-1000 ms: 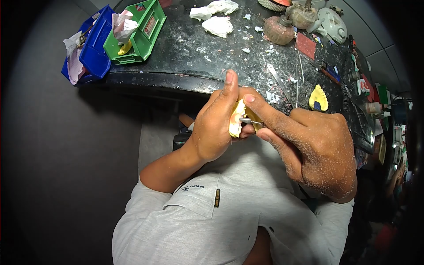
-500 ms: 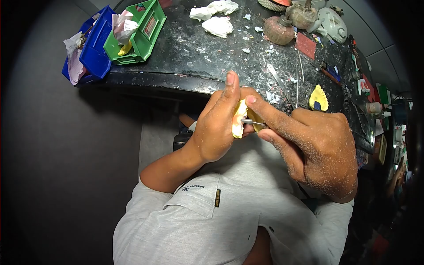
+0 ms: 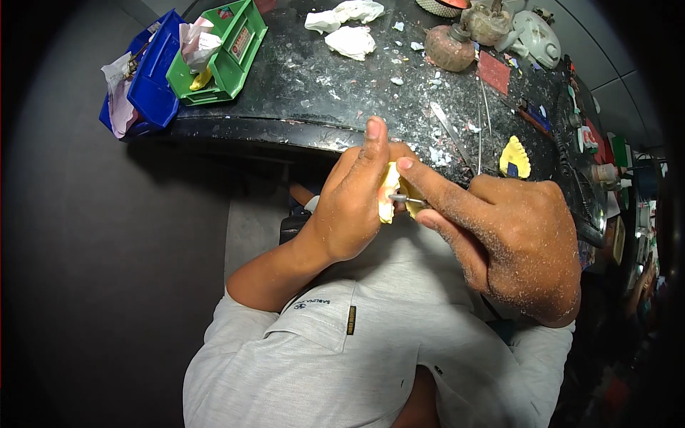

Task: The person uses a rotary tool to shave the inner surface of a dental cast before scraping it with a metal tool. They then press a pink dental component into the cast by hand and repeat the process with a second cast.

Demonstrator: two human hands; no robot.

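Observation:
My left hand [image 3: 354, 203] is wrapped round a yellow dental cast [image 3: 387, 192], its thumb pointing up. A pinkish patch shows on the cast. My right hand [image 3: 517, 242], dusted with pale grains, grips a thin rotary tool with a grey metal bit [image 3: 399, 197]; the bit's tip is at the cast's inner side. The tool's handle is hidden by the fingers. My right index fingertip touches the top of the cast. Another yellow cast [image 3: 515, 158] lies on the dark bench to the right, beyond my right hand.
The black bench [image 3: 300, 93] carries a green bin [image 3: 242, 53], a blue bin [image 3: 153, 85], white crumpled pieces [image 3: 351, 43], a round pinkish container [image 3: 449, 48], a red sheet [image 3: 494, 72] and a metal knife [image 3: 449, 128]. Debris is scattered around them.
The grey bit has shifted very slightly against the cast. Both hands keep nearly the same pose and hold.

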